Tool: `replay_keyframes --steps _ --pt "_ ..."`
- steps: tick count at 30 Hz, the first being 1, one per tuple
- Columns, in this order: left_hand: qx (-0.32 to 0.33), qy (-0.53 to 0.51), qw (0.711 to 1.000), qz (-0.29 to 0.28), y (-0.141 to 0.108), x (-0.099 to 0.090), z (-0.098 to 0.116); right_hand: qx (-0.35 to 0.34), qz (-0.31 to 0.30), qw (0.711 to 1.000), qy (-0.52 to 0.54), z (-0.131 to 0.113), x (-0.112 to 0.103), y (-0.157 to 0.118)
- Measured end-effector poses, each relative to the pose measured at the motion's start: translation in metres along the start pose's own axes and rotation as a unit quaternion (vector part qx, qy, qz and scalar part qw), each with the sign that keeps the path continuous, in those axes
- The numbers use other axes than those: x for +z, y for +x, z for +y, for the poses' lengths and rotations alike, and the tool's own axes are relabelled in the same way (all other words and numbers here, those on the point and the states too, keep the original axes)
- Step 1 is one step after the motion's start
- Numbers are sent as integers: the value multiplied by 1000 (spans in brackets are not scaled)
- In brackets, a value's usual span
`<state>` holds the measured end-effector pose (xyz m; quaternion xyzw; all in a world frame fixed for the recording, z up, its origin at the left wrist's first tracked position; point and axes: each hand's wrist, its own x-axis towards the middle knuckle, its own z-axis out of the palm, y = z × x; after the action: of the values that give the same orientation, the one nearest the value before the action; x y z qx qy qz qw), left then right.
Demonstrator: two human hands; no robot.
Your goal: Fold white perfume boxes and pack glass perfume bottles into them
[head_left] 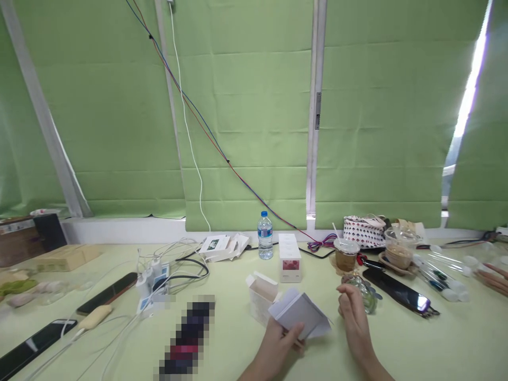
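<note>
From where I sit, I see the left hand (277, 341) holding folded white paper (304, 316) over the worktop (232, 344). Taking that paper as my clock's centre, an open box (260, 304) stands just beside it toward ten o'clock, a bottle (265, 242) at eleven, a closed box (289, 256) near twelve and a cup (346, 260) between one and two. At three, I have the right hand (353, 315), fingers bent, near a clear packet (369, 300).

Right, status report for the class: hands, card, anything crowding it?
Left hand gripping card. Right hand loosely curled, nothing visible in it. Open box just behind card; contact unclear.
</note>
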<state>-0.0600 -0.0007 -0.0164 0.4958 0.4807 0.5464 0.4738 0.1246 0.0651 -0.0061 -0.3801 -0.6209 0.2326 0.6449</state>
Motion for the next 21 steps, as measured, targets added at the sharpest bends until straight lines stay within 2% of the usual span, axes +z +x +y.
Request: replay_keyframes --steps 2,4,7,10,16,21 --pt "5 -7 1000 -11 0 -1 2 19 -44 999 14 -1 -1 4" --pt "3 -11 1000 -21 0 -1 3 21 -130 990 53 -3 0 3" --pt "-9 7 1000 -22 -1 -1 2 19 -247 963 111 -11 5 -3" --pt "-13 32 999 -37 -1 -3 1 33 -312 939 144 -19 8 -9" --pt "29 65 993 -98 0 -7 -3 106 -322 921 191 -19 13 -19" --pt "71 95 987 -112 1 -7 -8 62 -262 944 190 -2 24 -30"
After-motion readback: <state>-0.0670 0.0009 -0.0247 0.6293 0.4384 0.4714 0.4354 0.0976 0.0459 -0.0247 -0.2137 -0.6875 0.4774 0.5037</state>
